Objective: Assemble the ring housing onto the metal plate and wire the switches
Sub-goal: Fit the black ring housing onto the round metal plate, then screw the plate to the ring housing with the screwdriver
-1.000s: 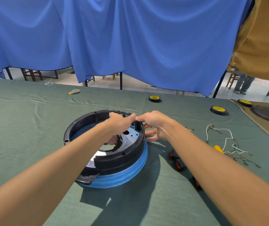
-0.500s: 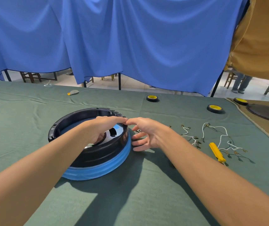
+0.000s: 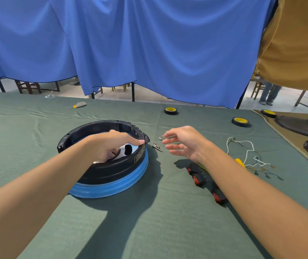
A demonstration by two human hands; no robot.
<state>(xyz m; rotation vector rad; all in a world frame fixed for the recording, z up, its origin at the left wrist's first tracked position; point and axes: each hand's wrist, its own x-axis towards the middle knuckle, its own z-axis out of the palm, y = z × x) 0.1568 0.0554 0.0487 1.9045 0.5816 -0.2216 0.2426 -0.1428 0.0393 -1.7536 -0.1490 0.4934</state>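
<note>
Right hand (image 3: 185,143) has lifted off the ring housing (image 3: 112,165), fingers (image 3: 170,141) spread, empty, hovering just right of the screws (image 3: 157,146), closer than the left hand (image 3: 110,146).

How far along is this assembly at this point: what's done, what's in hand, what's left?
Early stage. Done: the black ring housing sits over the metal plate. In hand: the left hand steadies its rim while the open right hand hovers by the loose screws. Left: fastening, and wiring, since the red switches and white wires lie untouched.

left hand (image 3: 110,146): bare, no glove | right hand (image 3: 185,143): bare | forearms: unsleeved
</note>
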